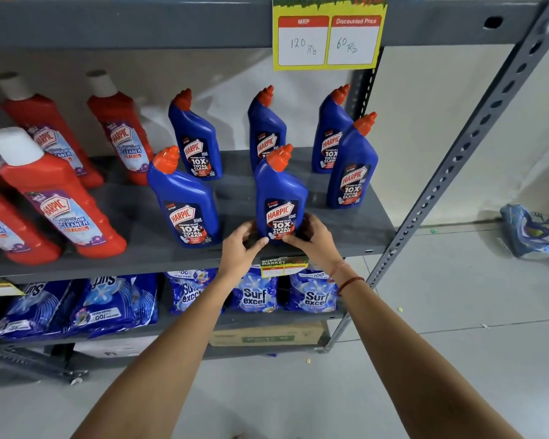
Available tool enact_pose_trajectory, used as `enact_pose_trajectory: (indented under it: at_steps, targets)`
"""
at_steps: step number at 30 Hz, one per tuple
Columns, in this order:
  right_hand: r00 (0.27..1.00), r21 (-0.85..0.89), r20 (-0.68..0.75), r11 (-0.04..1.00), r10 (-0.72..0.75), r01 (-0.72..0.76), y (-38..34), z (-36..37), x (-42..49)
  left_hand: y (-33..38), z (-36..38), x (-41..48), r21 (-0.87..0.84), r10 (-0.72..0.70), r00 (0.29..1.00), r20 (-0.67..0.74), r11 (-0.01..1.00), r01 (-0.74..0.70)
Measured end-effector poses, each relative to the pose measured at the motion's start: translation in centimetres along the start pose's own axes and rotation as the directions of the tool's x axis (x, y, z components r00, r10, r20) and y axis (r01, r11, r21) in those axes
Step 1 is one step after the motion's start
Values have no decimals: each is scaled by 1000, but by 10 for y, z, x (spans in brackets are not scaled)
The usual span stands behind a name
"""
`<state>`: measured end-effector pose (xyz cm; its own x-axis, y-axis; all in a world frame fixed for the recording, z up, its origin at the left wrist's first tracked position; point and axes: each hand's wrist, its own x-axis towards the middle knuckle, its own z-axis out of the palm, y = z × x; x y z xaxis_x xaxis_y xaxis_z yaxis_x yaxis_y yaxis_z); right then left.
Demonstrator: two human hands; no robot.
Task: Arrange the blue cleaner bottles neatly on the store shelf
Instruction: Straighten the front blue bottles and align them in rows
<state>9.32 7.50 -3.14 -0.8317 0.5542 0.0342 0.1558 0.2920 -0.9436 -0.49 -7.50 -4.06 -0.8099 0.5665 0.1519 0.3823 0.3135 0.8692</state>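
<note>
Several blue cleaner bottles with orange caps stand upright on the grey shelf [355,229]. Three stand in a back row, at left [194,137], middle [266,131] and right [328,134]. In front stand a left bottle [184,198], a centre bottle [279,191] and a right bottle [352,163]. My left hand [240,245] and my right hand [314,239] both grip the base of the front centre bottle, one on each side, near the shelf's front edge. That bottle stands on the shelf with its label facing me.
Red cleaner bottles [61,198] with white caps fill the shelf's left half. Blue detergent packs [254,293] lie on the shelf below. A price sign [328,36] hangs from the shelf above. The grey perforated upright [457,160] bounds the right side; a blue bag [533,232] lies on the floor.
</note>
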Motion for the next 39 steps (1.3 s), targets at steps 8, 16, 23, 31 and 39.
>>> enact_pose_trajectory:
  at_steps: [8, 16, 23, 31, 39]
  targets:
    - [960, 303, -262, 953, 101, -18, 4, -46, 9, 19, 54, -65, -178, 130, 966, -221, 969, -171]
    - [869, 148, -450, 977, 207, -156, 21, -91, 48, 70, 116, 12, -82, 215, 970, 116, 975, -206]
    - [934, 110, -312, 983, 172, -145, 7, -92, 67, 76, 127, 79, 28, -194, 952, 237, 981, 193]
    - [947, 126, -252, 977, 199, -171, 20, -114, 43, 72, 143, 74, 23, -225, 933, 279, 973, 228]
    - [935, 74, -292, 980, 199, -186, 34, -103, 8, 67, 132, 36, -5, 13, 988, 154, 1000, -12]
